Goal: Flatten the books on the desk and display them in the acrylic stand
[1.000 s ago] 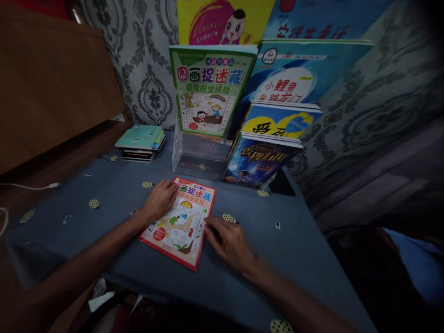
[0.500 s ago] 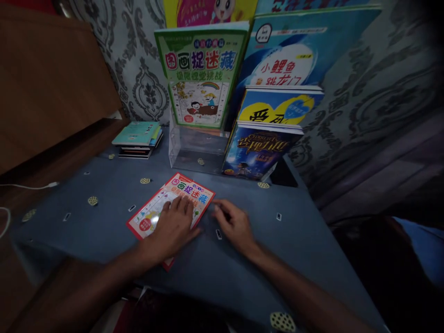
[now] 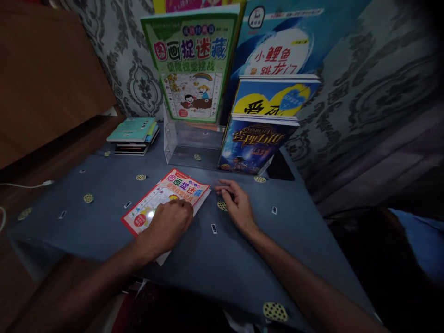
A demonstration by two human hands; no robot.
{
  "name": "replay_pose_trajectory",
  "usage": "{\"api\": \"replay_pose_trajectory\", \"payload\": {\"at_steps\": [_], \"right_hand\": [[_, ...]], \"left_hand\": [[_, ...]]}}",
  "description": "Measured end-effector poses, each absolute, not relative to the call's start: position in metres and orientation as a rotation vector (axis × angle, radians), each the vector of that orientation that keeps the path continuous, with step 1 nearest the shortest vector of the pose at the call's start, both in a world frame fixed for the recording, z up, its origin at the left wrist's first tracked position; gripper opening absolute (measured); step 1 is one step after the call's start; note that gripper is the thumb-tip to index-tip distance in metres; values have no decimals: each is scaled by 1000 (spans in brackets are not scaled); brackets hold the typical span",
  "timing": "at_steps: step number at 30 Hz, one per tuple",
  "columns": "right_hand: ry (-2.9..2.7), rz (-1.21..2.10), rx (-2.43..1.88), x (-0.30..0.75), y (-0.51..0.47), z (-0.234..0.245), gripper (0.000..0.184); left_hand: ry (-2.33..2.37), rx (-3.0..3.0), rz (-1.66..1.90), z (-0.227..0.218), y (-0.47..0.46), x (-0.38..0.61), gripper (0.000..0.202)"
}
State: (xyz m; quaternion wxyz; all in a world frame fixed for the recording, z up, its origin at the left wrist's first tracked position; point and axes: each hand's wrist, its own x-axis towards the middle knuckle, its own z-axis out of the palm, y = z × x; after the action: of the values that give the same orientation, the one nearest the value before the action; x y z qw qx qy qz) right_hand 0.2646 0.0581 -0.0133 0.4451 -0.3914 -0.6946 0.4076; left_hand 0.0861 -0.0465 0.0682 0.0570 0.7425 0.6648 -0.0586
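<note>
Red booklet, just one, under left hand, grip unclear; right hand spread flat beside.

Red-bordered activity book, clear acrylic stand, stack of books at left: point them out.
red-bordered activity book (image 3: 183, 187): head view, its title area.
clear acrylic stand (image 3: 190, 147): head view, its front wall.
stack of books (image 3: 133, 130): head view, top teal cover.
</note>
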Motion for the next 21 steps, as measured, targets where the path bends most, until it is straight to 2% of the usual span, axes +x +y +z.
{"api": "replay_pose_trajectory", "payload": {"at_steps": [8,13,21], "right_hand": [[-1776,944,-955,264,56,-13,29],[-1854,888,-972,264,52,-10,31],[-2160,639,-851,263,45,-12,33]], "left_hand": [[2043,2248,-91,66,-45,81,32],[2054,2281,-162,63,-49,87,31],[2078,2299,-202,49,-53,98,30]]}}
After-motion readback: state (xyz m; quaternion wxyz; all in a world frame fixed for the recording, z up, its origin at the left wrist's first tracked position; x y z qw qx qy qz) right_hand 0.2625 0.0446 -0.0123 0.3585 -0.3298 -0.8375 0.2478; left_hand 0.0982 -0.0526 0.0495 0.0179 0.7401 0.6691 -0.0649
